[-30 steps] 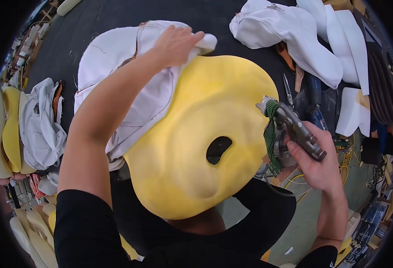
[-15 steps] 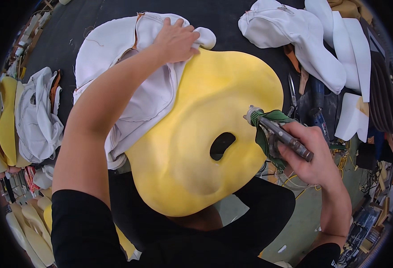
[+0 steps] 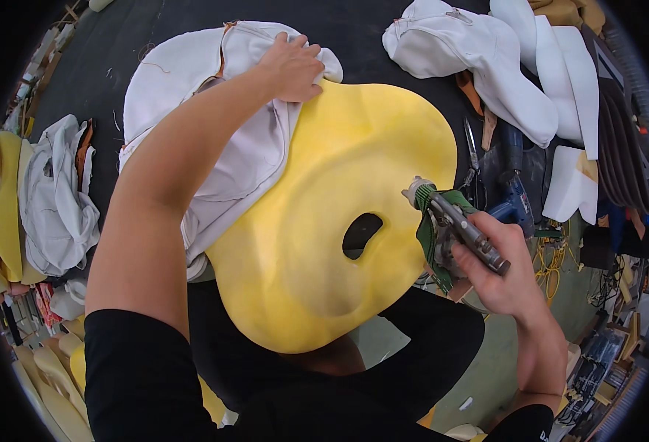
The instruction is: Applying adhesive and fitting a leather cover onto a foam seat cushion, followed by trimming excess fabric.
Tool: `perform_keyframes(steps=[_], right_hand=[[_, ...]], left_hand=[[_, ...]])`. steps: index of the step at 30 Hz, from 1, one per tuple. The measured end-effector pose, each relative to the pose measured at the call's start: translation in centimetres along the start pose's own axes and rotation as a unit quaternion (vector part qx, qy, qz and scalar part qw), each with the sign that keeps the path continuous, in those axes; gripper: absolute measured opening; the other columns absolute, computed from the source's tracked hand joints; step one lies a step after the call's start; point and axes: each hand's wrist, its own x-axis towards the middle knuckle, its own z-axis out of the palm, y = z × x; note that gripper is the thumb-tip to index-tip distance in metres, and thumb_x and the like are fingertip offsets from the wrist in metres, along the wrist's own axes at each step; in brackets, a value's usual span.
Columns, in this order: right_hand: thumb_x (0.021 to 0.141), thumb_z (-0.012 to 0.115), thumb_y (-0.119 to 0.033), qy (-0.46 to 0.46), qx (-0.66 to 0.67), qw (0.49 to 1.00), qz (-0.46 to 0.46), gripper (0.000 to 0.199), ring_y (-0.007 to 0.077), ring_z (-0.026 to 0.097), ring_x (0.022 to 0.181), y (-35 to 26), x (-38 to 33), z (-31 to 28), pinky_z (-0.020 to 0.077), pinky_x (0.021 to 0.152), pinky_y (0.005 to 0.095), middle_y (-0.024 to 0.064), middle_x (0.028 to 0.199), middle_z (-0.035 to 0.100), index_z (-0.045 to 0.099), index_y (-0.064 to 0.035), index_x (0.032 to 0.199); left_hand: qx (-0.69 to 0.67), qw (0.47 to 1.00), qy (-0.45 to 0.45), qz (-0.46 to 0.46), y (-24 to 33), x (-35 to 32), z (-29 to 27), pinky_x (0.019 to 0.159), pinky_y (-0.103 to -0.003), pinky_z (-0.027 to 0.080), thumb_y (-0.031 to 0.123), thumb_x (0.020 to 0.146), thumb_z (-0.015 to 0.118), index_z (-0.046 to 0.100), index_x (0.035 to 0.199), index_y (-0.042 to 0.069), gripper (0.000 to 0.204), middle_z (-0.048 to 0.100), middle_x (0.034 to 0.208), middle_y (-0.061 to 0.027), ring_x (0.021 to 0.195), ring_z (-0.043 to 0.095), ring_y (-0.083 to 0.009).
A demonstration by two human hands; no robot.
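Note:
A large yellow foam cushion (image 3: 317, 243) with an oval hole near its right side lies in front of me, over my lap and a dark table. My left hand (image 3: 291, 68) presses a white fabric cover (image 3: 192, 118) against the cushion's far edge. The cover is folded back over the cushion's left part. My right hand (image 3: 497, 269) grips a green and grey spray gun (image 3: 449, 221), its nozzle pointing at the cushion's right edge, close to the hole.
More white covers and foam pieces (image 3: 486, 59) lie at the far right of the dark table (image 3: 133, 37). Scissors (image 3: 473, 158) and a blue power tool (image 3: 514, 195) sit right of the cushion. Yellow foam and white fabric (image 3: 44, 199) are stacked at left.
My right hand has brought the spray gun leftward, closer to the cushion's right edge. My left hand stays on the white cover at the top.

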Motion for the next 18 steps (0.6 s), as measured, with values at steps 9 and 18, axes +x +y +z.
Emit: perform_keyframes(steps=[9,18], right_hand=[[0.089,0.071,-0.002,-0.019,0.007,1.000,-0.024,0.013,0.0287,0.066,0.060,-0.7,-0.5,0.0,0.0482,0.058,0.0358,0.0136,0.069,0.062,0.066,0.0014,0.100],[0.092,0.068,-0.001,0.033,-0.085,0.994,-0.064,0.008,0.0204,0.070,0.052,0.6,-1.1,-0.3,0.0487,0.051,0.0322,0.0101,0.067,0.064,0.064,0.0025,0.100]], left_hand=[[0.015,0.999,0.028,0.039,-0.8,0.4,1.1,0.102,-0.053,0.046,0.024,0.091,0.064,0.077,0.128,0.018,0.039,0.068,0.129,-0.0025,0.128,0.058,-0.0240],[0.018,0.998,0.016,0.050,-1.2,0.6,1.4,0.097,-0.052,0.047,0.019,0.089,0.063,0.069,0.138,0.019,0.049,0.067,0.128,-0.0022,0.124,0.059,-0.0256]])
